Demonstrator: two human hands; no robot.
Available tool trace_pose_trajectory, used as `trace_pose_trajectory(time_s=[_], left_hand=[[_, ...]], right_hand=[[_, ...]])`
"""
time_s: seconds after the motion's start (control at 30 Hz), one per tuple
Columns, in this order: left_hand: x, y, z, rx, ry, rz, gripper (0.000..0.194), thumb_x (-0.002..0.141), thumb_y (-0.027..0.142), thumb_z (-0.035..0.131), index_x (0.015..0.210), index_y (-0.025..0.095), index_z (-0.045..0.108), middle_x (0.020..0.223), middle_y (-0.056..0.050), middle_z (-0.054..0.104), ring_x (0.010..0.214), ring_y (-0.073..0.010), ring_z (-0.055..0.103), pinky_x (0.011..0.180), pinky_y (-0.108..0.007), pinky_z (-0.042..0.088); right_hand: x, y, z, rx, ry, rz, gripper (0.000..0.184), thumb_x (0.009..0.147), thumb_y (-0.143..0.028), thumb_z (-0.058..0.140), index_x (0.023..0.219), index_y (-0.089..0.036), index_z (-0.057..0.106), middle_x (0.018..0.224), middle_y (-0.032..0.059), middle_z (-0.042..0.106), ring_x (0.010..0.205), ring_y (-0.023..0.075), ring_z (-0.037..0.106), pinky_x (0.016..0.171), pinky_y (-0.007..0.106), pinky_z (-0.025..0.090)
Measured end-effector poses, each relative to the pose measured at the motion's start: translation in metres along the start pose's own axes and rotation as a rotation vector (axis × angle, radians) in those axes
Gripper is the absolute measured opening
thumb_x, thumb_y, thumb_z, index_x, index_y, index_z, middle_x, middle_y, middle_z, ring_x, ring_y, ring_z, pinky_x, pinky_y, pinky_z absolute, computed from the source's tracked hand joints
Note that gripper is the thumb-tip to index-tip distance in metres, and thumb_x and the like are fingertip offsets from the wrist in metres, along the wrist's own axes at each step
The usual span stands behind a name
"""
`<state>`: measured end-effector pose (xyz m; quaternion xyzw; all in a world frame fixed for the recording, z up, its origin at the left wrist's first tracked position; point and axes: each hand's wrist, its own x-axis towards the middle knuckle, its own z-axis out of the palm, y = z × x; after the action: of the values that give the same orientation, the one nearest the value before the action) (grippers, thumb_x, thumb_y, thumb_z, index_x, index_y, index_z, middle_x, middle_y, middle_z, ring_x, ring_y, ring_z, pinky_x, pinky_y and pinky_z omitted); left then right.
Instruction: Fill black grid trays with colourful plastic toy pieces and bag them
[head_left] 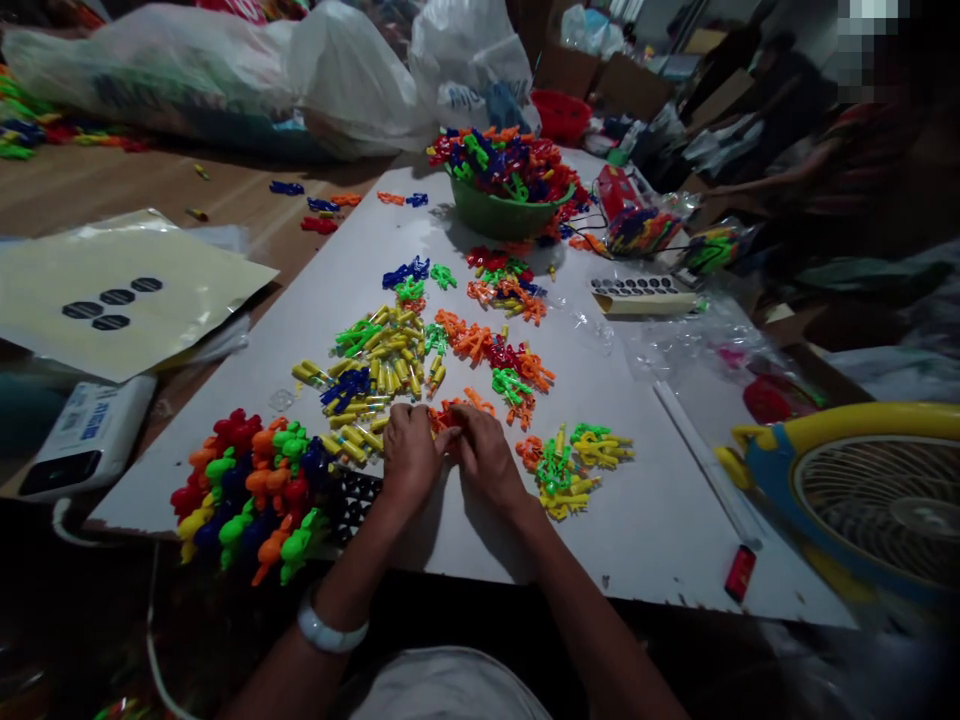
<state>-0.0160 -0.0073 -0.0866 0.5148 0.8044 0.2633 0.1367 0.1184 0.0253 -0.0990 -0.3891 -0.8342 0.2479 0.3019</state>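
My left hand and my right hand meet over the white tabletop, fingertips closed around a small orange plastic figure. The fingers cover most of it. Just beyond my left hand lies a heap of yellow tubes with clear ends. A black holder with round holes sits beside my left wrist. Colourful plastic figures stand packed in rows to its left. Orange and red figures lie loose ahead of my hands. Right of my right hand is a small pile of green and yellow pieces.
A green basin heaped with figures stands at the far end. A yellow and blue fan is at right. At left are a sticker sheet and a white device with a cable. Another person sits at upper right.
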Motion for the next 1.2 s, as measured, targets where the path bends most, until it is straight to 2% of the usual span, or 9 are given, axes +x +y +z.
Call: trace_pose_trajectory(time_s=[0.2, 0.33, 0.47, 0.57, 0.67, 0.73, 0.83, 1.07, 1.2], left_hand=[[0.006, -0.003, -0.001, -0.394, 0.046, -0.071, 0.019, 0.078, 0.027, 0.069, 0.087, 0.020, 0.053, 0.089, -0.002, 0.057, 0.085, -0.0189, 0.057, 0.080, -0.034, 0.049], [0.001, -0.001, -0.008, -0.705, 0.072, -0.164, 0.017, 0.080, 0.031, 0.066, 0.090, 0.020, 0.057, 0.083, 0.001, 0.061, 0.076, -0.0144, 0.058, 0.074, -0.028, 0.047], [-0.005, 0.002, -0.018, -0.974, 0.105, -0.225, 0.027, 0.082, 0.038, 0.062, 0.102, 0.019, 0.060, 0.095, -0.002, 0.065, 0.087, -0.0149, 0.061, 0.080, -0.028, 0.049], [-0.008, 0.004, -0.027, -1.059, 0.091, -0.278, 0.028, 0.083, 0.039, 0.059, 0.102, 0.018, 0.061, 0.096, -0.002, 0.065, 0.088, -0.0143, 0.061, 0.080, -0.027, 0.049], [-0.012, 0.005, -0.034, -1.196, -0.026, -0.380, 0.032, 0.080, 0.042, 0.063, 0.101, 0.017, 0.061, 0.090, -0.002, 0.066, 0.081, -0.0142, 0.062, 0.075, -0.027, 0.050], [-0.015, 0.004, -0.036, -1.290, -0.148, -0.436, 0.039, 0.073, 0.041, 0.071, 0.101, 0.015, 0.062, 0.088, -0.002, 0.067, 0.077, -0.0142, 0.062, 0.072, -0.027, 0.050], [-0.020, 0.001, -0.036, -1.269, -0.196, -0.423, 0.047, 0.063, 0.036, 0.079, 0.101, 0.014, 0.064, 0.089, -0.003, 0.069, 0.077, -0.0141, 0.062, 0.073, -0.027, 0.049], [-0.025, -0.002, -0.030, -0.964, -0.217, -0.210, 0.025, 0.070, 0.034, 0.067, 0.086, 0.015, 0.065, 0.073, 0.001, 0.063, 0.073, -0.0153, 0.058, 0.068, -0.026, 0.045], [-0.026, -0.003, -0.029, -0.809, -0.173, -0.154, 0.015, 0.072, 0.031, 0.060, 0.077, 0.017, 0.063, 0.077, 0.000, 0.064, 0.074, -0.0158, 0.058, 0.069, -0.026, 0.046]], right_hand=[[0.022, 0.004, -0.020, 0.226, -0.028, 0.074, 0.029, 0.090, -0.020, 0.046, 0.113, -0.024, 0.062, 0.111, 0.0064, 0.068, 0.104, 0.0203, 0.063, 0.093, 0.037, 0.050], [0.065, 0.003, -0.011, -0.015, 0.063, 0.165, 0.019, 0.092, -0.022, 0.048, 0.093, -0.020, 0.067, 0.098, 0.0096, 0.067, 0.096, 0.0223, 0.061, 0.089, 0.037, 0.048], [0.101, -0.002, 0.017, -0.307, -0.051, 0.314, 0.022, 0.086, -0.033, 0.064, 0.094, -0.013, 0.064, 0.108, 0.0190, 0.063, 0.105, 0.0314, 0.055, 0.093, 0.044, 0.043], [0.109, -0.003, 0.023, -0.351, -0.093, 0.346, 0.017, 0.083, -0.021, 0.063, 0.096, -0.011, 0.062, 0.112, 0.0218, 0.061, 0.107, 0.0331, 0.054, 0.092, 0.046, 0.041], [0.095, -0.004, 0.004, -0.229, -0.008, 0.260, 0.012, 0.084, -0.013, 0.055, 0.094, -0.014, 0.061, 0.102, 0.0158, 0.064, 0.098, 0.0279, 0.057, 0.089, 0.042, 0.043], [0.076, -0.009, -0.016, -0.033, 0.039, 0.145, 0.012, 0.089, -0.018, 0.053, 0.099, -0.017, 0.059, 0.096, 0.0095, 0.066, 0.088, 0.0224, 0.060, 0.083, 0.036, 0.047], [0.041, -0.020, -0.043, 0.158, 0.053, -0.046, 0.013, 0.095, -0.026, 0.052, 0.104, -0.022, 0.060, 0.096, 0.0046, 0.067, 0.085, 0.0180, 0.063, 0.078, 0.032, 0.050], [0.001, -0.033, -0.045, -0.104, 0.119, -0.390, 0.019, 0.096, -0.015, 0.053, 0.108, -0.021, 0.066, 0.097, 0.0075, 0.069, 0.091, 0.0193, 0.061, 0.081, 0.035, 0.052], [-0.003, -0.039, -0.040, -0.163, 0.155, -0.415, 0.021, 0.095, -0.011, 0.053, 0.110, -0.018, 0.066, 0.098, 0.0095, 0.070, 0.092, 0.0206, 0.061, 0.081, 0.037, 0.052]])
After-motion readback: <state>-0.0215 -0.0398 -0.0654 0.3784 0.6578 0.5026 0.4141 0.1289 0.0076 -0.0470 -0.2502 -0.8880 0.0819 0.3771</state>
